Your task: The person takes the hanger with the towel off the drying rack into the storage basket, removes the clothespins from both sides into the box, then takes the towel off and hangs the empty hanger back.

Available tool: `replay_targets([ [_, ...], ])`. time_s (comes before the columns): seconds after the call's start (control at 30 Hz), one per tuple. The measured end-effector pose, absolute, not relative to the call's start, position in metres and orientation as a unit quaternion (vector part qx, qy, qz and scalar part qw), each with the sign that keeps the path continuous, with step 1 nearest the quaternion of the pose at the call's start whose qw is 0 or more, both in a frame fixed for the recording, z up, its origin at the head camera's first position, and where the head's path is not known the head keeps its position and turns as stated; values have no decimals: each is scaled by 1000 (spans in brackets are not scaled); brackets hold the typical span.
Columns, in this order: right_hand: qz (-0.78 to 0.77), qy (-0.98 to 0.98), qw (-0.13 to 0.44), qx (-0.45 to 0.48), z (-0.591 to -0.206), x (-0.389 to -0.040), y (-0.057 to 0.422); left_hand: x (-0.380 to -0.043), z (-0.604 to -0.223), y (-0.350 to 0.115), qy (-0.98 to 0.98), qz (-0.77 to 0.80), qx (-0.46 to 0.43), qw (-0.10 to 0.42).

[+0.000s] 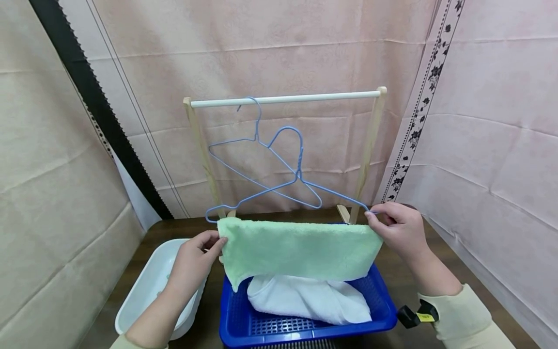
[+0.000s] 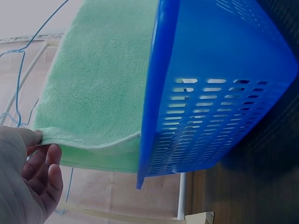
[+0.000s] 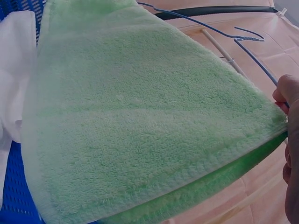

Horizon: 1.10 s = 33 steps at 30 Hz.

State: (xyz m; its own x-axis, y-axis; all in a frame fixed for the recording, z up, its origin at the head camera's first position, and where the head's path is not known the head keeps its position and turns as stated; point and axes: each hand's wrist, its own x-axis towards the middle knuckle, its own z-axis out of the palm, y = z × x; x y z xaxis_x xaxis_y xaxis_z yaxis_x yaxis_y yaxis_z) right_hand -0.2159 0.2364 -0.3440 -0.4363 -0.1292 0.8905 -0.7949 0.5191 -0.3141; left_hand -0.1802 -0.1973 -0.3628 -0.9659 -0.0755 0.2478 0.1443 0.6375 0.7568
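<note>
A light green towel [image 1: 301, 249] drapes folded over the lower part of a blue wire hanger [image 1: 300, 160], whose hook and shoulders rise above the cloth. With thumb and fingers, my left hand [image 1: 193, 259] pinches the towel's upper left edge; the left wrist view shows the layered edge [image 2: 88, 145] there. On the other side, my right hand [image 1: 401, 230] pinches the hanger's right end together with the towel's top right corner. The hanger's bottom bar is hidden by the cloth. Below the towel, a white cloth [image 1: 309, 298] lies in a blue basket [image 1: 305, 334].
Behind stands a small rack with a white rail [image 1: 287, 99] and wooden posts [image 1: 370, 145]. A second blue hanger [image 1: 258, 121] hangs from that rail. To the left, a white tub [image 1: 139, 295] sits on the dark wooden table [image 1: 209, 310]. Pale curtains surround the table.
</note>
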Motion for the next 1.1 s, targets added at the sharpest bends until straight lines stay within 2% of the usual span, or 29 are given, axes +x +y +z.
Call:
replay_targets([
  [0.83,373,-758,444,298,-347,-215,241,-170,-372,-174,-904,-411,-35,111],
  [1.1,370,-762,442,295,-346,-214,240,-167,-377,-171,-909,-394,-59,122],
])
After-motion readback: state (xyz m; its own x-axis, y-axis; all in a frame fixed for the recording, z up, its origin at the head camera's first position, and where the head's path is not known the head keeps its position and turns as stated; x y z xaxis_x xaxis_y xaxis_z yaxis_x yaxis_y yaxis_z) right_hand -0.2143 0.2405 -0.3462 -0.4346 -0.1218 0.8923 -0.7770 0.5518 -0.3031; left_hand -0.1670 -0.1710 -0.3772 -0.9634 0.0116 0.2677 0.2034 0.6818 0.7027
